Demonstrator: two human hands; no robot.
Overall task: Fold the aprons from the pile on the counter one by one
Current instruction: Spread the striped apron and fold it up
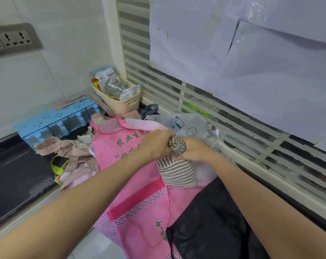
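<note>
Over the middle of the counter, the left hand [156, 142] and the right hand [193, 149] meet, both with fingers curled round the bunched top of a brown-and-white striped apron [175, 170]. Its rolled body lies just below the hands on a pink apron [132, 184] printed with green characters. A black apron [210, 221] overlaps the pink one on the right, and a white apron with house drawings [188, 124] lies behind. Left of them sits a tangle of dotted beige fabric [74, 154], then a blue rack [59, 120] and a cream basket [119, 101] by the wall.
</note>
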